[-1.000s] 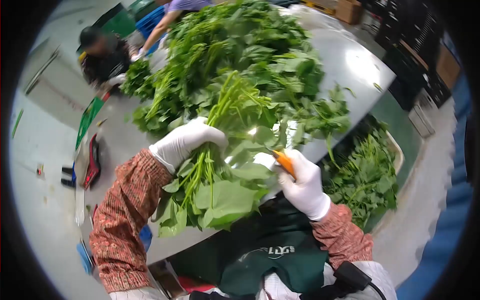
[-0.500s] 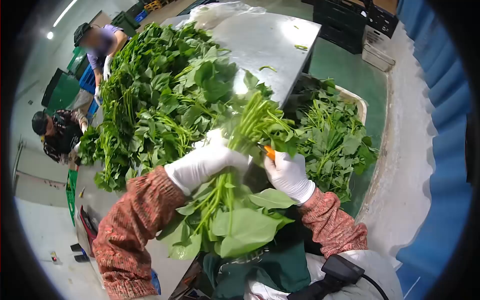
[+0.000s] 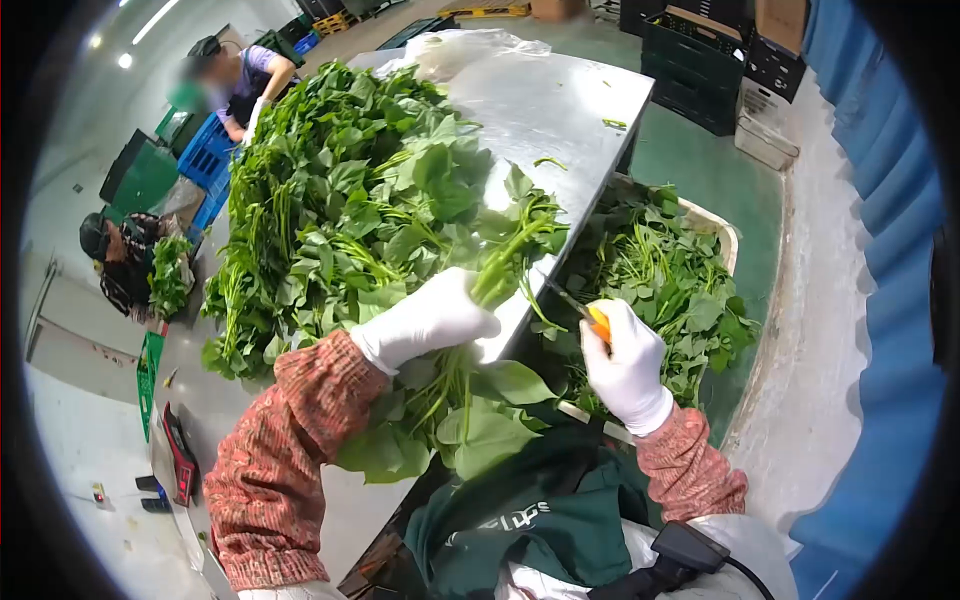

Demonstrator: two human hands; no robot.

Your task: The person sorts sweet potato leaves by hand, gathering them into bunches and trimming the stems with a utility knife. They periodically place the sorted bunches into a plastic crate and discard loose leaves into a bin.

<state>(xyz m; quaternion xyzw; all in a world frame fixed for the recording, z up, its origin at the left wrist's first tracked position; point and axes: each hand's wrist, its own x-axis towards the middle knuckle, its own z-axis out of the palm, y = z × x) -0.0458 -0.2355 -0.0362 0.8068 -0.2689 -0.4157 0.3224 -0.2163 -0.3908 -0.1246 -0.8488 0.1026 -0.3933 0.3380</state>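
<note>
My left hand (image 3: 425, 322), in a white glove, grips a bunch of leafy greens (image 3: 468, 400) by the stems; the leaves hang toward me and the cut stem ends point up to the right. My right hand (image 3: 628, 365), also white-gloved, holds an orange-handled knife (image 3: 592, 318) just right of the stem ends, over a tub of green trimmings (image 3: 655, 280). Both hands are at the near edge of a steel table (image 3: 540, 100).
A big heap of loose greens (image 3: 340, 200) covers the table's left half. Two other people work at the far left by blue and green crates (image 3: 205, 155). Black crates (image 3: 700, 60) stand at the back right. A green floor and a blue wall lie to the right.
My right hand with the knife has moved right and away from the stem ends, out over the tub. The bunch in my left hand has dropped a little lower.
</note>
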